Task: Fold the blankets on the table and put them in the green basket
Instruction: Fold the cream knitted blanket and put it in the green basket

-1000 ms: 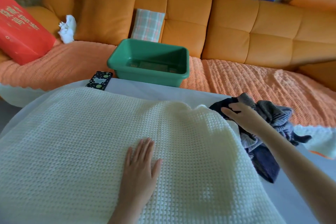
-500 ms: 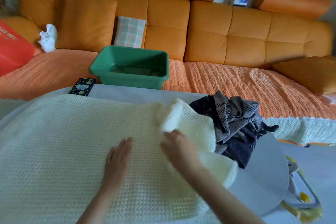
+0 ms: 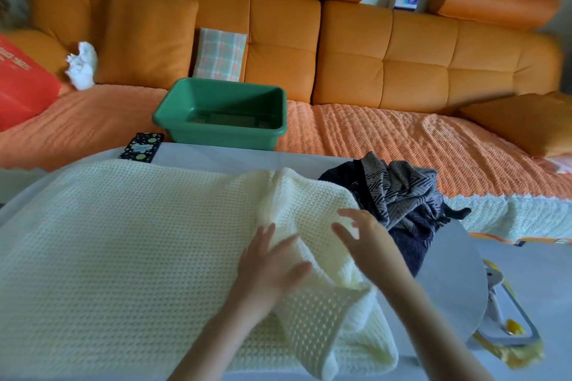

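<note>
A cream waffle-knit blanket (image 3: pixel 123 241) covers most of the white table (image 3: pixel 452 281). Its right part is bunched into folds. My left hand (image 3: pixel 269 266) lies on those folds, fingers spread, thumb pressing a ridge of the cloth. My right hand (image 3: pixel 365 238) hovers just to the right over the raised fold, fingers apart, holding nothing. A crumpled dark grey and navy patterned blanket (image 3: pixel 399 195) sits at the table's right. The green basket (image 3: pixel 223 114) stands empty on the sofa beyond the table.
An orange sofa (image 3: pixel 402 59) with a ribbed orange cover runs behind the table. A dark patterned phone (image 3: pixel 142 147) lies at the table's far edge. A plaid cushion (image 3: pixel 219 54), a white cloth (image 3: pixel 81 65) and a red box (image 3: pixel 21 83) rest on the sofa.
My right hand left the dark blanket, pulled the cream blanket's right edge leftward into a fold, then let go. My left hand slid right onto the bunched cloth.
</note>
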`<action>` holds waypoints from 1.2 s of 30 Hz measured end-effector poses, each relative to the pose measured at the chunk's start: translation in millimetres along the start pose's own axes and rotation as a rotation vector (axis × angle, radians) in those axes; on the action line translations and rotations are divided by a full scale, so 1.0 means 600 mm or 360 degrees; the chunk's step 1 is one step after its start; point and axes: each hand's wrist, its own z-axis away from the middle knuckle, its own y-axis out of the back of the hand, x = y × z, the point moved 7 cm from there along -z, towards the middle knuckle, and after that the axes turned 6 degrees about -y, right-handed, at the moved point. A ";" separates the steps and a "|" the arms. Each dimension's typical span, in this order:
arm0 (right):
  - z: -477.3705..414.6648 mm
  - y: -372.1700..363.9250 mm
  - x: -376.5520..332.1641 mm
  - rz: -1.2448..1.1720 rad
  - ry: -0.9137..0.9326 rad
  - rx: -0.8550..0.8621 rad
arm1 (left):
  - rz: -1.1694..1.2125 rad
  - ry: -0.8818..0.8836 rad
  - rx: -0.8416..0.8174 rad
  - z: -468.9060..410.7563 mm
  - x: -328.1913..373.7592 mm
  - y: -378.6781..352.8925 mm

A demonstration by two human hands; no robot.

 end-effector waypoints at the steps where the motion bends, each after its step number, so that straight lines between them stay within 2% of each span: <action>1: -0.017 0.000 0.033 0.0024 -0.0119 -0.0012 | -0.0165 0.0008 -0.0019 0.008 0.005 -0.015; 2: -0.030 -0.005 0.059 0.0034 -0.0206 -0.0035 | -0.0249 0.0002 -0.0006 0.014 0.007 -0.026; 4: -0.042 -0.024 0.088 0.0025 -0.0282 -0.0067 | -0.0183 0.0037 0.0075 0.022 0.010 -0.029; 7: -0.048 -0.064 0.092 0.0049 -0.0253 -0.0058 | -0.0087 -0.0012 0.0235 0.025 0.025 -0.014; 11: -0.049 -0.077 0.083 0.0157 -0.0252 0.0171 | -0.0313 0.0016 0.0102 0.026 0.039 -0.036; 14: -0.057 -0.035 0.081 0.0103 -0.0224 0.0362 | -0.0415 -0.0037 0.0220 0.028 0.045 -0.042; 17: -0.079 0.035 0.092 -0.0062 -0.0216 0.0509 | -0.0081 -0.0142 0.0431 0.028 0.063 -0.021; 21: -0.138 0.137 0.118 -0.0360 -0.0245 0.0637 | 0.0560 -0.0407 0.0575 0.022 0.130 0.009; 23: -0.162 0.176 0.131 -0.0378 -0.0271 0.0648 | 0.0726 -0.0496 0.0569 0.014 0.171 0.012; 25: -0.173 0.184 0.145 -0.0287 -0.0293 0.0546 | 0.0623 -0.0540 0.0471 0.002 0.199 -0.005; 29: -0.133 0.144 0.189 -0.0091 -0.0314 0.0366 | 0.0113 -0.0350 0.0059 -0.015 0.185 -0.083; 33: -0.001 0.101 0.220 -0.0323 -0.0151 0.0460 | -0.0188 -0.0299 -0.0042 0.005 0.159 -0.117; 36: 0.092 0.040 0.274 -0.0465 -0.0334 0.0241 | -0.0423 -0.0308 -0.0167 0.017 0.150 -0.137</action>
